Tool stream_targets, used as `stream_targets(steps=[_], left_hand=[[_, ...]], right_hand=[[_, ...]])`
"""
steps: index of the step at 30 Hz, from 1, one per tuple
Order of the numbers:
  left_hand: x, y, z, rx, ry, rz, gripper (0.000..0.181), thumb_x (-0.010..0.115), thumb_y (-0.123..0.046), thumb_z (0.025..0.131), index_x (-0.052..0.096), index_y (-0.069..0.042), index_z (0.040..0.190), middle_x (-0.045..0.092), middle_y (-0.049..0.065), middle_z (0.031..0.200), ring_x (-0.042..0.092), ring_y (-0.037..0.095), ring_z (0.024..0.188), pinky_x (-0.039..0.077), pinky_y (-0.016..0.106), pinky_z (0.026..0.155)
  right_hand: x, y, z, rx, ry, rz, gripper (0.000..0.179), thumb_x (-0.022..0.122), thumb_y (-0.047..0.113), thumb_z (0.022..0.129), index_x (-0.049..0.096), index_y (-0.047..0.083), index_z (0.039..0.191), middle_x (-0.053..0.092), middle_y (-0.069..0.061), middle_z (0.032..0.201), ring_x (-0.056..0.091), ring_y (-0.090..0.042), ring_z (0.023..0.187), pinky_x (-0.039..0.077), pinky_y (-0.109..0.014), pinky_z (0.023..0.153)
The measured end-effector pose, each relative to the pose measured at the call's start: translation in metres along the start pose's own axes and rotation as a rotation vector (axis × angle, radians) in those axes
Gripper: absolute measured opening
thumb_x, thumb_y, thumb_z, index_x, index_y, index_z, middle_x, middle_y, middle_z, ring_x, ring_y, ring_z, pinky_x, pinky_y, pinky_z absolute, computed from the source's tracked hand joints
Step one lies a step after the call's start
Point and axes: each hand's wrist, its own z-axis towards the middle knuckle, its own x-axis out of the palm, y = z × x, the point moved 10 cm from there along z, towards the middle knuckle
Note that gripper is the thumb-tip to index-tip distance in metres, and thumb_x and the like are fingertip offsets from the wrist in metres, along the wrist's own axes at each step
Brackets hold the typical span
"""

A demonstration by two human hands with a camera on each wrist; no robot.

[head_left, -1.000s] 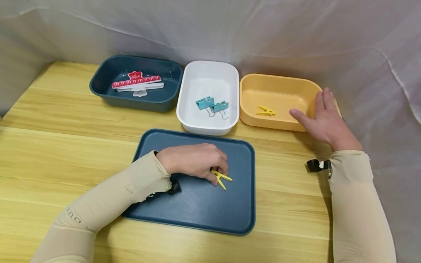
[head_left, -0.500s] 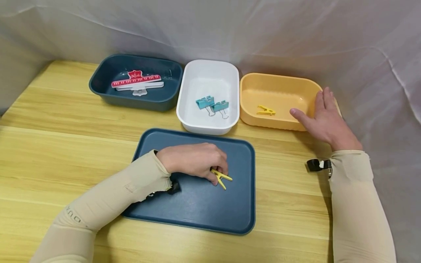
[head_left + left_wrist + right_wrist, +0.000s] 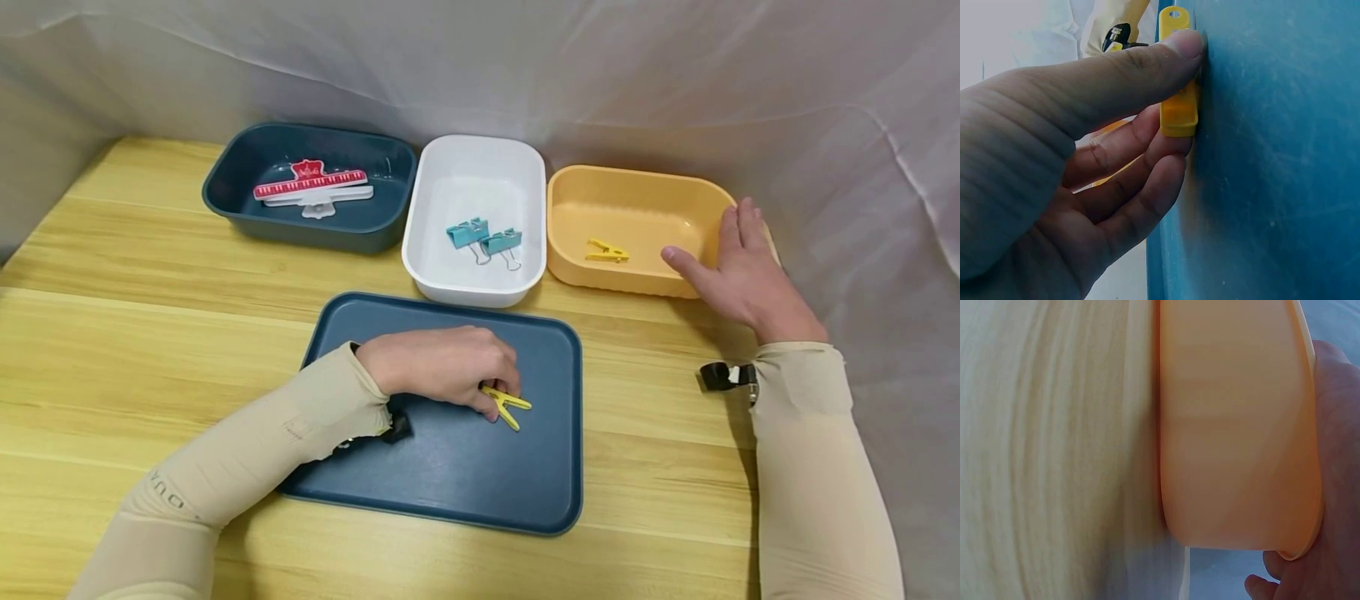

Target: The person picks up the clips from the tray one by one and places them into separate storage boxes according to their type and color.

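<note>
In the head view my left hand (image 3: 442, 362) is low over the dark blue tray (image 3: 450, 475), pinching a yellow clothespin (image 3: 512, 407). The left wrist view shows the thumb across the clothespin (image 3: 1179, 119), close against the tray surface, other fingers curled behind. My right hand (image 3: 753, 287) rests on the right end of the orange bin (image 3: 637, 279), fingers straight and thumb stretched over the rim. Another yellow clothespin (image 3: 607, 251) lies inside that bin. From the right wrist, the bin's wall (image 3: 1235, 456) fills the middle, with the hand at its rim.
A white bin (image 3: 472, 292) with two teal binder clips (image 3: 467, 234) stands left of the orange one. Further left, a dark blue bin (image 3: 300, 233) holds a red clip (image 3: 311, 183) and a white clip (image 3: 345, 194). A pale curtain (image 3: 480, 67) hangs behind the wooden table (image 3: 150, 333).
The clothespin in my left fingers has shifted very slightly. Both hands otherwise stay where they were.
</note>
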Motion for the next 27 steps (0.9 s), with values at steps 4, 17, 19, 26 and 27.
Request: stream_targets(steps=[4,17,19,26,27], left_hand=[[-0.0004,0.0,0.0003,-0.003,-0.003,-0.003,0.013,0.08,-0.026,0.092,0.077,-0.018,0.101,0.068,-0.005,0.093,0.061,0.006,0.081,0.052,0.021,0.075],[-0.0009,-0.0017,-0.0016,0.007,0.012,-0.005,0.025,0.073,-0.01,0.092,0.078,-0.017,0.116,0.073,-0.003,0.107,0.063,0.007,0.093,0.055,0.023,0.085],[-0.0009,-0.0021,-0.0021,0.01,0.016,-0.016,0.03,0.071,-0.006,0.091,0.077,-0.017,0.118,0.073,-0.003,0.11,0.064,0.007,0.096,0.055,0.023,0.088],[-0.002,-0.0029,-0.0025,0.018,0.007,-0.012,0.02,0.074,-0.01,0.093,0.078,-0.017,0.111,0.072,-0.004,0.102,0.062,0.007,0.089,0.054,0.021,0.081],[-0.002,-0.0029,-0.0025,0.018,0.006,-0.01,0.018,0.075,-0.012,0.093,0.078,-0.017,0.11,0.071,-0.004,0.1,0.062,0.007,0.087,0.053,0.021,0.079]], right_hand=[[0.0002,-0.0007,0.0002,0.003,0.006,0.005,0.111,0.035,0.077,0.097,-0.026,0.007,0.157,-0.041,-0.005,0.162,-0.036,-0.032,0.154,-0.003,-0.068,0.126],[0.0008,-0.0026,-0.0006,0.008,0.012,0.011,0.11,0.035,0.077,0.097,-0.028,0.008,0.156,-0.042,-0.004,0.162,-0.038,-0.031,0.153,-0.004,-0.069,0.126],[0.0006,-0.0022,-0.0005,0.005,0.012,0.011,0.11,0.035,0.077,0.098,-0.028,0.008,0.156,-0.042,-0.005,0.162,-0.038,-0.032,0.153,-0.004,-0.069,0.126],[0.0004,-0.0002,-0.0001,-0.001,0.016,0.012,0.109,0.035,0.076,0.098,-0.027,0.008,0.156,-0.042,-0.005,0.162,-0.038,-0.032,0.153,-0.002,-0.07,0.125],[0.0005,0.0001,0.0002,-0.002,0.017,0.011,0.109,0.035,0.076,0.098,-0.028,0.008,0.156,-0.042,-0.005,0.162,-0.038,-0.032,0.153,-0.002,-0.07,0.125]])
